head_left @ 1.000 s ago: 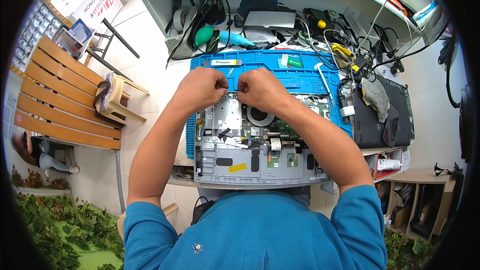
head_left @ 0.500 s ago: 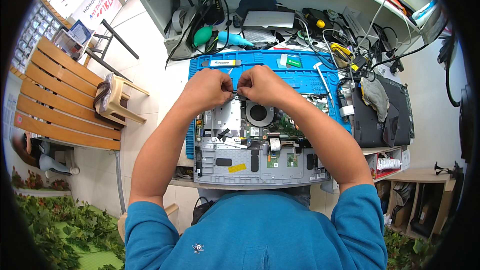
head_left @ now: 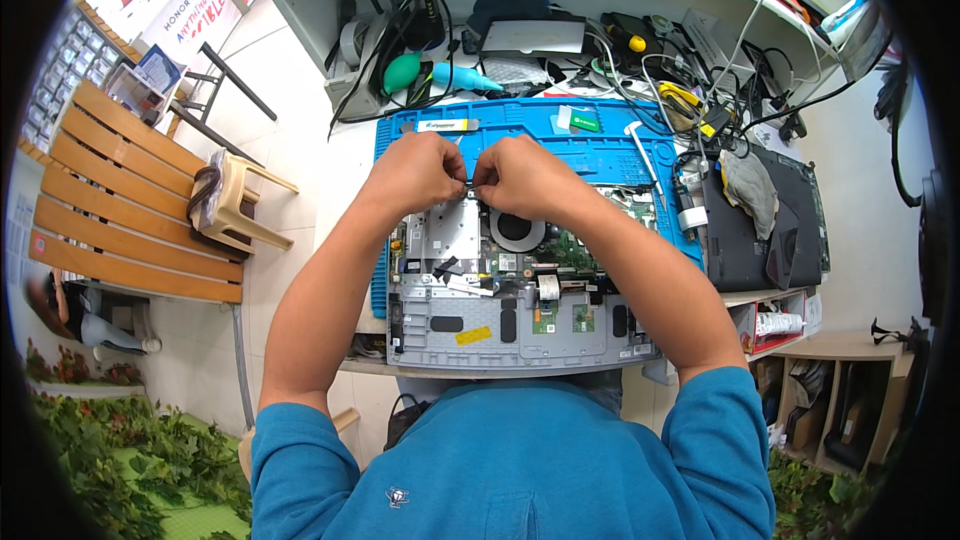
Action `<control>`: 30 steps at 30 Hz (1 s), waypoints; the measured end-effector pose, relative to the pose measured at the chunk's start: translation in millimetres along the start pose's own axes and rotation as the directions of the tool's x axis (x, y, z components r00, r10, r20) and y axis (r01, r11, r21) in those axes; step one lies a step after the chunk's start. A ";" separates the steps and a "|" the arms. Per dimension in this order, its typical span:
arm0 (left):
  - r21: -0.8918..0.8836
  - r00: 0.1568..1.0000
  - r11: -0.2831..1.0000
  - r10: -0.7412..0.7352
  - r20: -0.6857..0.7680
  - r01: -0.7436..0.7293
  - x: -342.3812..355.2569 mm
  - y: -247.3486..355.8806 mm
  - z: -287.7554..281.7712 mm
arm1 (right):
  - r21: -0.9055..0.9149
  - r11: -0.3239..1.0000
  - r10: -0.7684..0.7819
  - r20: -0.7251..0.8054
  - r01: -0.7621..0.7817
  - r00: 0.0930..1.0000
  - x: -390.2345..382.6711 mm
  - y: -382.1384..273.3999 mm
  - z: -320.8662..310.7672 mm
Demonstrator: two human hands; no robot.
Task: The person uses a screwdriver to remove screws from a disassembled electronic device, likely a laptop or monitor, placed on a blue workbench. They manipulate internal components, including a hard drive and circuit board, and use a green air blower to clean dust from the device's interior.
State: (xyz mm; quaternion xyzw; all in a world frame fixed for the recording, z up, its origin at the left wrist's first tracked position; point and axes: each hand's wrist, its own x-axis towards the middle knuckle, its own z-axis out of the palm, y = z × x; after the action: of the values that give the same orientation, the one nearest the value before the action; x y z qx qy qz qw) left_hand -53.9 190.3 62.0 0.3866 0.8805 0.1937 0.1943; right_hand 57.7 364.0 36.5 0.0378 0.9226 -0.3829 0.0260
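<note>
An opened grey laptop base lies on a blue work mat, its inside facing up. My left hand and my right hand meet at its far edge, just beyond the black round fan. Thumb and fingers are pinched together on both hands, tips nearly touching. Whatever sits between the fingertips is too small or hidden to make out. Below my left hand is a silver metal plate; a green circuit board shows beside the fan, partly under my right forearm.
A white-handled tool rests on the mat's right side. Farther right sits a dark laptop with a grey cloth on it. Tangled cables, a green squeeze bulb and a blue bottle crowd the back. A person is at far left.
Both hands stay pinched at the laptop's far edge, with only a slight shift of the fingers. The whole view has moved a little.
</note>
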 end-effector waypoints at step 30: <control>0.054 0.972 0.971 0.233 -0.027 -0.231 -9.1 -11.5 10.0 | -0.116 0.988 -0.118 -0.132 0.103 0.984 -2.9 3.0 13.4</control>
State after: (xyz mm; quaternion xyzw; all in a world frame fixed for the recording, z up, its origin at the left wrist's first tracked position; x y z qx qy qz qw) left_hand -50.3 178.0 49.6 0.4884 0.8369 0.1992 0.1460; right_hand 61.1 356.5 25.1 0.0116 0.9424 -0.3293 -0.0574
